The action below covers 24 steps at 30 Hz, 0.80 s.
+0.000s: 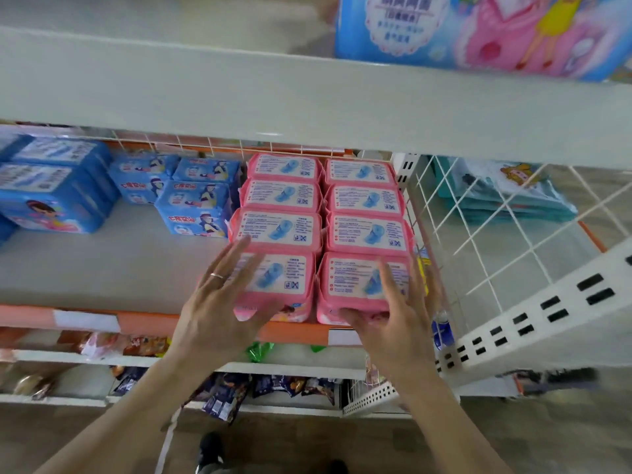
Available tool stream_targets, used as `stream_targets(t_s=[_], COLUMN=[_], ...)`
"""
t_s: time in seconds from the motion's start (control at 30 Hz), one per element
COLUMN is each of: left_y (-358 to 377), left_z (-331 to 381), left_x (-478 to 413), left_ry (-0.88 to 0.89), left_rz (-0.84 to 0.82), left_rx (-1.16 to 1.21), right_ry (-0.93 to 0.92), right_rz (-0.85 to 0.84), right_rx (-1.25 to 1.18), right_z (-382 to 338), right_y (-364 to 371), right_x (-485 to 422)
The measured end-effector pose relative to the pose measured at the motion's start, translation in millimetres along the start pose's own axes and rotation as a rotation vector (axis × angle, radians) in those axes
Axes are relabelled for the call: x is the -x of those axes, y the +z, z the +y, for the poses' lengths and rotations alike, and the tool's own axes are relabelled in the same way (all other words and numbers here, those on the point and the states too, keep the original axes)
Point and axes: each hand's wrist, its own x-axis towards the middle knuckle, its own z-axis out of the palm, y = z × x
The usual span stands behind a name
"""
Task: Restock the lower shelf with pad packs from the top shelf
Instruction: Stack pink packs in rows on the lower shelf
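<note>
Pink pad packs (366, 206) lie in two rows on the lower shelf (102, 268), running from the front edge to the back. My left hand (219, 309) lies with straight fingers against the left side of the front left pink pack (284, 289). My right hand (393, 319) has spread fingers over the front right pink pack (355, 285), thumb at its front face. Neither hand grips a pack. On the top shelf (307, 107), a large blue and pink pack (478, 32) stands at the right.
Blue pad packs (195, 203) and larger blue packs (51, 189) fill the shelf's left part. A white wire divider (478, 234) stands right of the pink rows, teal packs (502, 196) behind it. Snack bags (222, 395) sit on shelves below. An orange price rail (154, 323) edges the shelf.
</note>
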Motion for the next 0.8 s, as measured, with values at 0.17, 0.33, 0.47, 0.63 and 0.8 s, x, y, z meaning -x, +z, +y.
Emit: stream_targets(t_s=[0.17,0.33,0.47,0.63,0.8], left_y=[-25,-25,-26,-40,-84], left_z=[-5,-18,-18,-16,-3], left_x=[-17,-25,-24,-19,-4], left_ry=[-0.409,-0.355,-0.305,-0.183,0.061], left_rz=[-0.211,-0.323,-0.316,-0.347,-0.327], left_rx=[0.504,0.368,0.366,0.258,-0.050], right_ry=[0.076,0.134,0.165,0.178,-0.042], right_rz=[-0.182,-0.222,-0.219,-0.265,-0.074], right_rx=[-0.110,-0.113,-0.039,0.190,0.224], right_z=[0,-5,-20,-34,-90], right_y=[-16,-20,-19,-25,-29], right_x=[-19,-19,-15,-7,25])
